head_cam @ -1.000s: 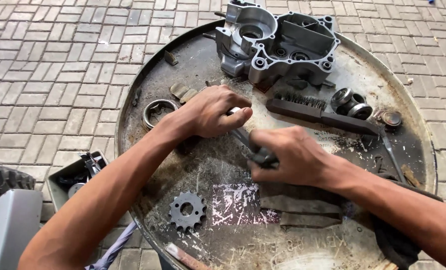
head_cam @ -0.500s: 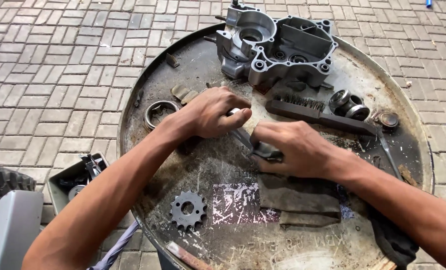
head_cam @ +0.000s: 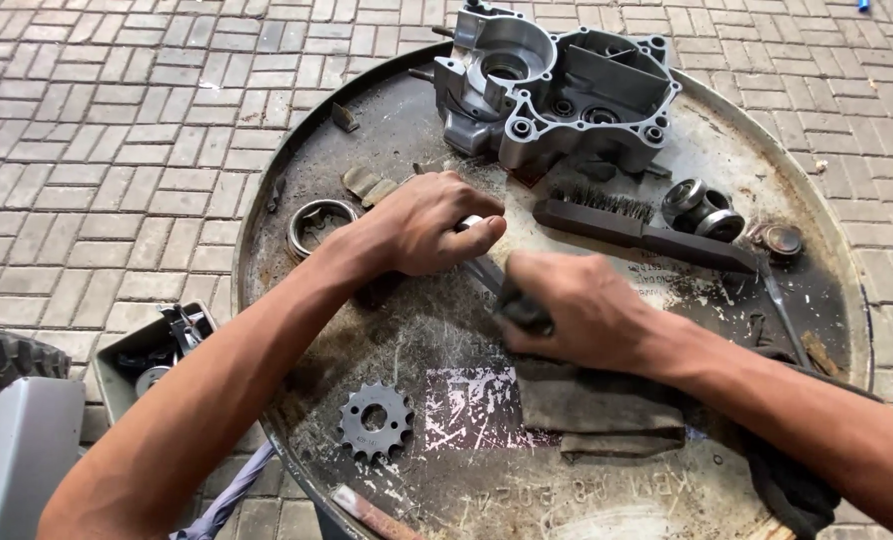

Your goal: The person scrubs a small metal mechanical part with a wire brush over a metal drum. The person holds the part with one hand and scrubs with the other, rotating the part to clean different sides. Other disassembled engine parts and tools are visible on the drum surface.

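My left hand (head_cam: pixel 422 222) is clamped around a small metal part (head_cam: pixel 479 262), pinning it down on the round worktop (head_cam: pixel 297 130) so it can't skid, which looks like the reason my forearm lies low across the drum lid. My right hand (head_cam: pixel 577 305) is closed on a dark rag (head_cam: pixel 523 312), pressed right against the bit of the part that pokes out. More rag (head_cam: pixel 597 410) lies folded just below. The crankcase (head_cam: pixel 557 85) sits at the far edge, out of the way, with the wire brush (head_cam: pixel 637 225) and bearings (head_cam: pixel 705 208) beside it. The sprocket (head_cam: pixel 374 420) waits near me, apart from the rest.
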